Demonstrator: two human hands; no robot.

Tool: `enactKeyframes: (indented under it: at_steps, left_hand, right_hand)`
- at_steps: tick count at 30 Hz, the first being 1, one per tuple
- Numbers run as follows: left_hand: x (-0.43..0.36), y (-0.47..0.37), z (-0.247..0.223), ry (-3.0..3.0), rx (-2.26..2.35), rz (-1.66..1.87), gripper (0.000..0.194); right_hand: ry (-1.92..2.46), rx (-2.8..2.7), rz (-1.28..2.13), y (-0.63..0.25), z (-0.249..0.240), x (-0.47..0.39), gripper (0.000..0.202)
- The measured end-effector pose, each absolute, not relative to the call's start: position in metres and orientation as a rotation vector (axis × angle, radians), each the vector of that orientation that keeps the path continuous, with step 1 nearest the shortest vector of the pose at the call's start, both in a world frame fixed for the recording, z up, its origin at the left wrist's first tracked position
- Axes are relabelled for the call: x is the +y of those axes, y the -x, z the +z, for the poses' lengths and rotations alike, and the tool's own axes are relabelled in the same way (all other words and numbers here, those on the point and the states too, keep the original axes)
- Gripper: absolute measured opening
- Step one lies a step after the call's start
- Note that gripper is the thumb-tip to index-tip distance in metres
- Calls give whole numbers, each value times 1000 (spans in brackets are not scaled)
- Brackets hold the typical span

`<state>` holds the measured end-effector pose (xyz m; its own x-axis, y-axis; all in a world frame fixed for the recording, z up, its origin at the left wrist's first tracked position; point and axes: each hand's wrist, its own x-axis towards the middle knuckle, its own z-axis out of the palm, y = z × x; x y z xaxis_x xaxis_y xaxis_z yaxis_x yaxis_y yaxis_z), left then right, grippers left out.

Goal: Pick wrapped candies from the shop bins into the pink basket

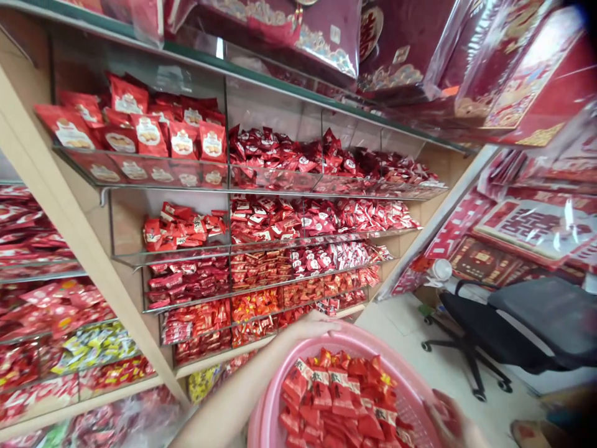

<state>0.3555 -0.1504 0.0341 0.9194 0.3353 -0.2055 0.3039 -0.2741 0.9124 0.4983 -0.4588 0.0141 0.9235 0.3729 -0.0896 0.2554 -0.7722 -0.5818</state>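
Head view, basket: a pink basket (373,342), loaded with small red packets (338,392), is held in front of the shelving, at the lower middle of the view.
Head view, left grip: the far rim is clamped by the left hand (317,325), the forearm being stretched along the basket's left side.
Head view, right grip: the side wall near the rim is clasped by the right hand (450,417); exact finger placement is blurred and cannot be told.
Head view, load: packets are heaped loosely, with the pale-labelled ones on top; a level basket is judged best, since a sharp tilt could spill them.
Head view, shelf bins: clear-fronted bins (172,256) are stacked in tiers beyond the basket; knocks against their thin lips are best avoided by slow, even carrying.
Head view, support: weight is judged better shared by both hands; if one is freed, firm support under the base is advised first.
Head view, surroundings: an office chair (536,317) is seen to the right, so wide swings are best avoided.
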Motion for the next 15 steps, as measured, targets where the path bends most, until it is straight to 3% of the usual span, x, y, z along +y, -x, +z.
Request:
enactKeyframes:
  at_steps: [15]
  left_hand:
    - [-80, -331, 45, -1926, 752, 346, 51]
  right_hand:
    - [2291, -845, 317, -540, 28, -332, 58]
